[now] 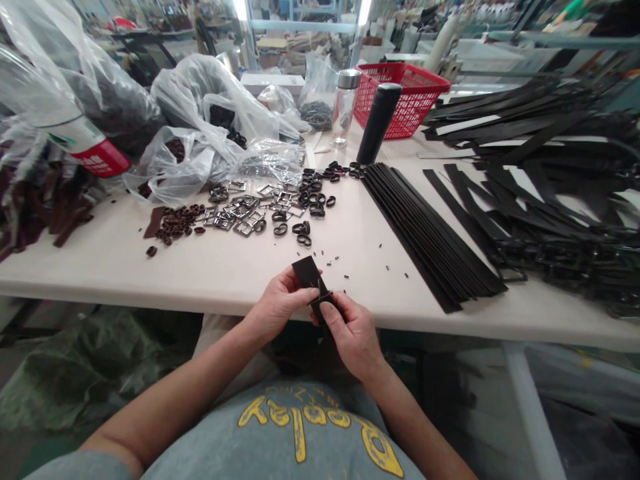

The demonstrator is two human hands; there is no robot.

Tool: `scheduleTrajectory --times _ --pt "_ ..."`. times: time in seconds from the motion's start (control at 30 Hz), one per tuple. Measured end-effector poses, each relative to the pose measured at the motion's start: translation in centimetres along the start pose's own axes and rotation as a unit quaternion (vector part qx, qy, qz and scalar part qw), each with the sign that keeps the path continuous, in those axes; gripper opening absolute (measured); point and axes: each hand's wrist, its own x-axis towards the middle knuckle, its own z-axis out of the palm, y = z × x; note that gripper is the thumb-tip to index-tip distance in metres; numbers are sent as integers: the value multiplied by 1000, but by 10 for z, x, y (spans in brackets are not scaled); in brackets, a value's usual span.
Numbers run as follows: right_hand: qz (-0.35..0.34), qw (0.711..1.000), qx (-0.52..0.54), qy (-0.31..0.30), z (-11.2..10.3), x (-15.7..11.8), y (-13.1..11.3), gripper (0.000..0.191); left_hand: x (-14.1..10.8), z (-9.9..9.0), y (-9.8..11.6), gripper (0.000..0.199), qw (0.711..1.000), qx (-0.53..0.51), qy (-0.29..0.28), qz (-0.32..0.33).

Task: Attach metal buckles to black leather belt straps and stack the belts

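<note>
The black strap is between the person's two hands, just over the near edge of the worktop. It looks light, flat and fairly stiff — likely leather or something like it — and firm enough to take a pinch without harm, though a smooth face might slide a little. The best hold is by its flat faces, thumb on top, close to either side of the join. The left hand has its fingers closed on the upper part, and the right hand has its fingers closed on the lower part; the small dark piece at the thumbs is too hidden to name.

By count, there is one red basket, one black flask, one glass bottle and one strap in hand. The laid-out black strips overlap too much for a sure count — likely more than ten. The metal buckles, black loops and brown loops lie heaped, many of each, with no exact number readable.
</note>
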Motion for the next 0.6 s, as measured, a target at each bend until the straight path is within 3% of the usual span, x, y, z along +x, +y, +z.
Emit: scheduleTrajectory --times 0.17,0.37,0.6 --pt "26 999 -2 28 3 3 -2 33 -1 4 -2 32 1000 3 -2 7" --pt "-23 993 -103 53 2 1 -1 30 0 5 -6 25 999 12 21 21" --pt "-10 996 -75 47 -1 2 -6 31 0 -2 -2 27 999 -50 -3 -11"
